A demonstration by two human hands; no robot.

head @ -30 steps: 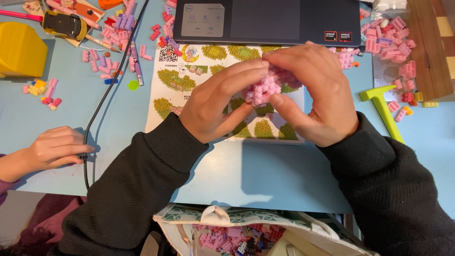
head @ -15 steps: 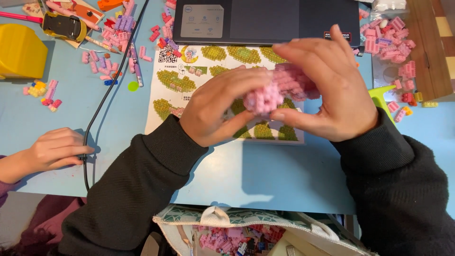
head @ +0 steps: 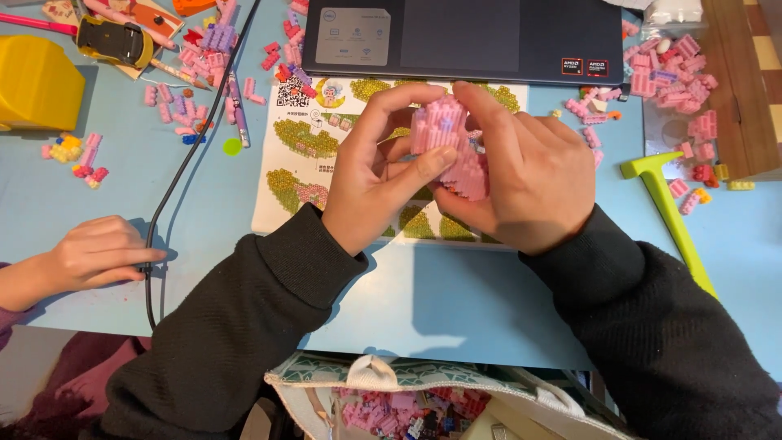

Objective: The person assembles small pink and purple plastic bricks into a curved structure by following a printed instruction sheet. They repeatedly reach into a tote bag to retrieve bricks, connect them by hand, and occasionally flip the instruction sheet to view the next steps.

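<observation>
A pink model of small building bricks (head: pixel 446 138) is held up over a printed instruction sheet (head: pixel 301 155) on the light blue table (head: pixel 456 293). My left hand (head: pixel 375 175) grips its left side, thumb across the front. My right hand (head: pixel 529 175) wraps its right and rear side, index finger along the top. Black sleeves cover both my arms. The lower part of the model is hidden by my fingers.
A closed dark laptop (head: pixel 489 37) lies behind the sheet. Loose pink bricks (head: pixel 676 81) lie at right, more (head: pixel 204 49) at back left. A green hammer-shaped tool (head: pixel 668 212), a black cable (head: pixel 187 163), a yellow box (head: pixel 32 85) and another person's hand (head: pixel 94 253) are nearby. An open bag (head: pixel 391 395) sits below.
Both my hands turned the pink model and lifted it slightly; the right hand shifted from over the top to the right side, and the left thumb now crosses the front.
</observation>
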